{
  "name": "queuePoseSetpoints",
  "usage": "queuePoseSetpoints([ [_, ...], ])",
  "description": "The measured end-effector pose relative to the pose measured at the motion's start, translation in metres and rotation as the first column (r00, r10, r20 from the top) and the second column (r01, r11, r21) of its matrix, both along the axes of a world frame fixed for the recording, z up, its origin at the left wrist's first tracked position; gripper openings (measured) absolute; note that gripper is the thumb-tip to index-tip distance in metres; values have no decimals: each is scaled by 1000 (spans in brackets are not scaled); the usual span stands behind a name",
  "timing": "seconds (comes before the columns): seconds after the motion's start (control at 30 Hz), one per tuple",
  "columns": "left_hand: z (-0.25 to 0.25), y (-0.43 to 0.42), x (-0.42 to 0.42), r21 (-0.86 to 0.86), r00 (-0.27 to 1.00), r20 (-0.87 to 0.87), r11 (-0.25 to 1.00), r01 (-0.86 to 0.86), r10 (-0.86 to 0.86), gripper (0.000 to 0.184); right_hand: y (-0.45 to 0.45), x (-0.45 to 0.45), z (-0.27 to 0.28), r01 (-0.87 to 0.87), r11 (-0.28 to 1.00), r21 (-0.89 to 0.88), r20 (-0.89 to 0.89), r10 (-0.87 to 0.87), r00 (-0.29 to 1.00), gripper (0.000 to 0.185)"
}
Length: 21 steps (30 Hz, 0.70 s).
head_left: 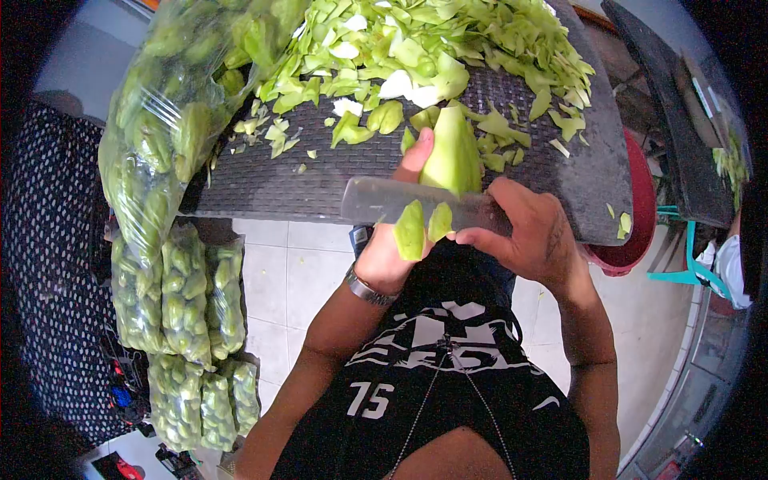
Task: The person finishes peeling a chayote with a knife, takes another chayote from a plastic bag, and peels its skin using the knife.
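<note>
A partly peeled pale green fruit point(450, 156) stands upright at the table's near edge, its base behind the blade. My left hand point(392, 248) is closed around its lower part, with the thumb up along the fruit's left side. The wide blade of a knife point(372, 202) lies level across the fruit. My right hand point(532, 232) grips the knife at the right end, its handle mostly hidden by the fingers. Two green peel pieces point(410, 231) cling to the blade. Beyond the fruit, a large heap of peelings point(480, 40) covers the dark textured table point(264, 188).
A clear bag of green fruit point(164, 136) hangs over the table's left edge. Several packed bags point(184, 296) sit below it on the left. A red tub point(632, 240) is under the right edge, near a turquoise stool point(692, 256). Another dark table point(672, 120) stands at right.
</note>
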State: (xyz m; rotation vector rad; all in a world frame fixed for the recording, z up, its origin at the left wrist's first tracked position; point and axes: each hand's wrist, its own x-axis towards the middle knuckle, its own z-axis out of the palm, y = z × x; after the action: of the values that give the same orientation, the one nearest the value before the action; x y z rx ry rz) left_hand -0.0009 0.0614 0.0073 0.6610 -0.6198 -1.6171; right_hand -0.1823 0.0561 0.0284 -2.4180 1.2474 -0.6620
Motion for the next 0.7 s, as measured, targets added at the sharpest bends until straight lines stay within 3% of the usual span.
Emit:
queuePoseSetpoints([
  [0.07,-6,-3,8,13,990,-62,992,128,-127,56,-2,-4,-2,21,1000,-19,0,-21,1000,58],
  [0.13,-23,-18,30,83,867,-315,898,431,-387,55,-7,-10,-4,54,998,-30,-12,-54,998,58],
  [0.23,-14,-13,19,218,959,-144,938,271,-244,53,-14,-18,-6,23,999,-33,5,-23,1000,57],
  [0.33,-4,-12,4,329,989,-107,935,128,-98,54,-22,-23,-8,1,998,-57,42,2,999,56],
  [0.43,-1,-9,17,276,962,-27,923,269,-272,59,-43,-47,-10,218,966,142,22,-223,975,52],
  [0.5,0,-8,20,269,957,-72,919,290,-281,58,-59,-64,-9,439,878,190,-111,-425,898,48],
  [0.6,0,-14,22,276,961,-118,922,272,-249,55,-73,-80,-8,498,801,331,-93,-498,862,47],
  [0.7,-5,-22,21,353,986,-92,921,165,-141,53,-65,-70,-4,481,851,212,-103,-470,877,47],
])
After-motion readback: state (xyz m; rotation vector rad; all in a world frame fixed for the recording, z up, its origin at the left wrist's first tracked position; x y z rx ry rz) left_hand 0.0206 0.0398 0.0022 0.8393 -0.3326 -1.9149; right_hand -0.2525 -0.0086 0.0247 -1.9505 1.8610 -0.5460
